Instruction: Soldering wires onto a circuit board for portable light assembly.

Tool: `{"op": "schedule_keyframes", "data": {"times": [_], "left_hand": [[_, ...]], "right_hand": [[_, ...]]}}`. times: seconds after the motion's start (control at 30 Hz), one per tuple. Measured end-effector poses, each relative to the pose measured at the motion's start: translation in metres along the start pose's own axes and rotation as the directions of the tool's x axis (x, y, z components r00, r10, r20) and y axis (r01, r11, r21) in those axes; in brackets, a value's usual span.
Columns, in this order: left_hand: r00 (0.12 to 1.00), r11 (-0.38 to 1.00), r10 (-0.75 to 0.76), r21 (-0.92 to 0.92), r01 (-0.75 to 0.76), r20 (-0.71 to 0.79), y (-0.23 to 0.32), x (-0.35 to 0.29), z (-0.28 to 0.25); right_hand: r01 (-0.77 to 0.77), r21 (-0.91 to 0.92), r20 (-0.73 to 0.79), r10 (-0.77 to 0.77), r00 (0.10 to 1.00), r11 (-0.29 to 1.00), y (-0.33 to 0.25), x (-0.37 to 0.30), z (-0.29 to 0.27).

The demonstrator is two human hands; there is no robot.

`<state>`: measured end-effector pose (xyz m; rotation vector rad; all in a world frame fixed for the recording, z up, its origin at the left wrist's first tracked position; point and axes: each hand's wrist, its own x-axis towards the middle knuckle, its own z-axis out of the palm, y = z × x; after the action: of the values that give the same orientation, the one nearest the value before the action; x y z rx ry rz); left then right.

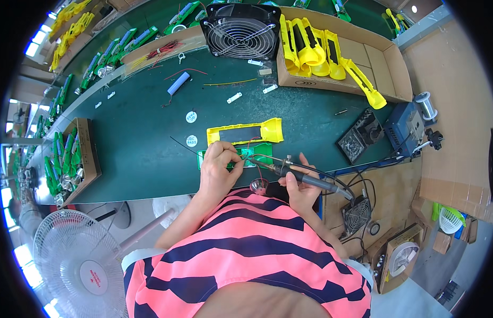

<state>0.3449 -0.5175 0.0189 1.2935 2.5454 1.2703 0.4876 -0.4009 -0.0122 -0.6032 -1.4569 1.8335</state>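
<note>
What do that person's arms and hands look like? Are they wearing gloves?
No gloves! The left hand and right hand are bare. The forearms are bare too, with no watch or bracelet that I can see. The top is bright pink with dark, jagged stripes, and a pale edge shows at each side, near the arms.

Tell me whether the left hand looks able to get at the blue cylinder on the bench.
Probably yes, if the left hand leaves the green part: left of the yellow shell, only flat round stickers seem to lie near its way to the blue cylinder.
</note>
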Motion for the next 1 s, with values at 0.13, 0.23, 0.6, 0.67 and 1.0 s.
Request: {"op": "schedule_keyframes", "data": {"times": [0.13,0.23,0.6,0.67,1.0], "left_hand": [[1.0,1.0,-0.016,-0.009,0.016,0.002,0.002,0.001,-0.001],[1.0,1.0,-0.019,-0.003,0.019,0.0,0.0,0.001,0.0],[0.999,1.0,-0.024,0.01,0.024,0.025,0.002,0.006,0.0],[0.999,0.999,-0.013,0.05,0.011,0.047,0.002,0.008,0.0],[0.999,1.0,-0.001,0.023,0.0,0.052,0.0,0.005,-0.004]], "right_hand": [[0.004,-0.018,0.009,-0.003,1.0,1.0,0.0,0.0,0.0],[0.038,-0.014,0.041,-0.037,0.998,0.999,0.001,0.001,-0.001],[0.114,-0.027,0.011,-0.114,0.993,0.993,-0.009,0.01,-0.012],[0.134,-0.032,0.035,-0.133,0.991,0.99,-0.01,0.009,-0.014],[0.278,-0.297,0.203,-0.224,0.953,0.913,0.017,0.002,-0.026]]}}
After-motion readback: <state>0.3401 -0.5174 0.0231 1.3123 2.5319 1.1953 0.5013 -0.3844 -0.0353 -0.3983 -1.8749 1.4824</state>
